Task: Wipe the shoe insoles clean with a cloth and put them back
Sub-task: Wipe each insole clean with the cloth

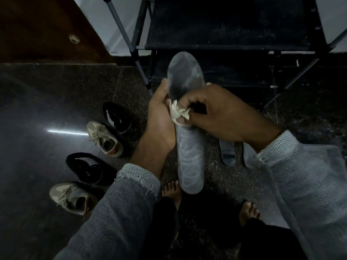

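Note:
A long grey insole [187, 147] is held lengthwise in front of me, toe end pointing away. My left hand [161, 117] grips it from the left side near its middle. My right hand [216, 111] pinches a small bunched cream cloth [179, 111] and presses it on the insole's middle. Two more insoles lie on the floor under my right forearm: a dark one [228, 152] and a pale one [250, 158], partly hidden by my sleeve.
On the dark stone floor at the left stand two black shoes [118, 119] [90, 167] and two beige sneakers [105, 138] [73, 197]. A black metal shoe rack [225, 30] stands straight ahead. My bare feet [172, 192] are below the insole. A wooden door [47, 29] is at the upper left.

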Demonstrator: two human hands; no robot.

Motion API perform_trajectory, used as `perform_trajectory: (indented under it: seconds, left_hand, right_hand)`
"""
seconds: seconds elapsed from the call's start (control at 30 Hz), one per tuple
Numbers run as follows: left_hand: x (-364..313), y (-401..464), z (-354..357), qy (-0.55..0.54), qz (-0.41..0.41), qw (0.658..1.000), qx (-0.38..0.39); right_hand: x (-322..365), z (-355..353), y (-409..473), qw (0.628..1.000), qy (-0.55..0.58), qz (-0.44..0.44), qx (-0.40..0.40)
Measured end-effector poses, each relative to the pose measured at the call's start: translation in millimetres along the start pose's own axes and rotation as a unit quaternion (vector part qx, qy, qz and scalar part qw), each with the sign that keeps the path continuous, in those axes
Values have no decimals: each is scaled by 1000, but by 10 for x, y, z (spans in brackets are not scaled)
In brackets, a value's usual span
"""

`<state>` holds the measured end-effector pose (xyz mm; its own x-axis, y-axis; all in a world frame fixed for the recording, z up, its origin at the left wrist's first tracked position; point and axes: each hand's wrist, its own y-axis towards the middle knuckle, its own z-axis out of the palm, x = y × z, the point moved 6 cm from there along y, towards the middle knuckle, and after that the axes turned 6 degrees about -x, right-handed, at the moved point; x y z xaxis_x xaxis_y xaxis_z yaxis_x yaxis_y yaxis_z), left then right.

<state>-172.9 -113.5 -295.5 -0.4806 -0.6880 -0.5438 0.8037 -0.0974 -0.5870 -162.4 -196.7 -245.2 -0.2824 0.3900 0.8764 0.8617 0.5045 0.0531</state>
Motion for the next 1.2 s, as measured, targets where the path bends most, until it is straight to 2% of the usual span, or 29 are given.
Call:
perform_trajectory:
  seconds: [0.03, 0.1, 0.2, 0.27, 0.3, 0.33, 0.43, 0.5, 0.6, 0.67, 0.73, 0.8, 0.83, 0.9, 0.97, 1.03, 1.13, 1.2]
  left_hand:
    - [-16, -4, -5, -5, -3, 1000, -3]
    - [-26, -1, -22, -5, -7, 1000, -16]
    - [-58, -4, -21, 27, 47, 998, -38]
    - [12, -17, 31, -1, 15, 1000, -21]
    - [37, -15, 56, -9, 4, 1000, -5]
    - [47, -2, 57, -14, -3, 1000, 10]
    - [24, 11, 30, -11, -10, 1000, 19]
    - [7, 0, 33, -11, -12, 1000, 19]
    - [21, -9, 77, -24, -18, 999, 32]
    - [68, -22, 126, -19, -23, 998, 50]
    - [121, -38, 152, -15, -33, 997, 61]
    - [145, -31, 156, -13, -38, 997, 63]
    - [138, -33, 155, -14, -37, 997, 62]
    - [104, -31, 137, -6, -26, 998, 49]
    - [91, -34, 119, 1, -18, 999, 38]
    - [120, -48, 139, -1, -24, 999, 42]
    - [190, -67, 192, 5, -40, 998, 50]
    - [225, -73, 210, 11, -49, 997, 58]
  right_hand:
    - [11, 24, -18, 999, 12, 1, 33]
    - [1, 26, -18, 1000, 7, 3, 17]
    - [-58, -32, 20, 993, -37, 13, -110]
    - [-97, -117, 24, 981, -56, 24, -183]
    - [-114, -147, 26, 980, -57, 26, -188]
    - [-116, -160, 28, 984, -54, 25, -165]
    - [-76, -78, -1, 999, -30, 29, -7]
    - [-51, -43, -22, 999, -16, 31, 17]
    - [-99, -128, 11, 990, -68, 34, -117]
    - [-165, -224, 10, 967, -130, 50, -212]
    - [-228, -302, -2, 945, -177, 69, -267]
    - [-252, -338, -11, 938, -189, 72, -282]
    - [-250, -333, -2, 946, -173, 66, -266]
    - [-215, -288, 21, 975, -101, 56, -187]
    - [-186, -252, 23, 989, -55, 53, -126]
    - [-219, -323, 11, 980, -87, 51, -174]
    - [-310, -511, -29, 939, -160, 67, -298]
    - [-357, -616, -54, 922, -167, 76, -341]
